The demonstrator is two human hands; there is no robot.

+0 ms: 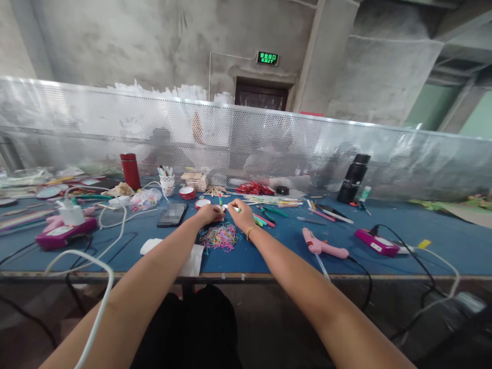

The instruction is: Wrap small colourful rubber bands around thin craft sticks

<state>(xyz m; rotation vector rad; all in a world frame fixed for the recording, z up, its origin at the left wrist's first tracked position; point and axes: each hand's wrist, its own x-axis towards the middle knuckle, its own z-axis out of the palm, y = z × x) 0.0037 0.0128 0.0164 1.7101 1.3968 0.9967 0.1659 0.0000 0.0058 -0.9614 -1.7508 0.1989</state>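
Observation:
Both hands meet above the middle of the blue table, just beyond a pile of colourful loops (pixel 221 236). My left hand (pixel 211 213) is closed around the lower end of a small upright stick (pixel 220 200) with red and green on it. In my right hand (pixel 240 215), closed too, is a white pen (pixel 236 208) with a green end, pointing towards the left hand. A round red-rimmed tin (pixel 202 204) stands just behind the left hand. Markers (pixel 265 220) in green and red lie beside the right hand.
A phone (pixel 172 214), red flask (pixel 130 171) and pen cup (pixel 167 184) stand left. Rightward are a pink glue gun (pixel 325 247), purple power strip (pixel 376 242) and black bottle (pixel 353 178). Behind runs a perforated metal screen (pixel 246 138); green-handled pliers (pixel 274 211) lie nearer.

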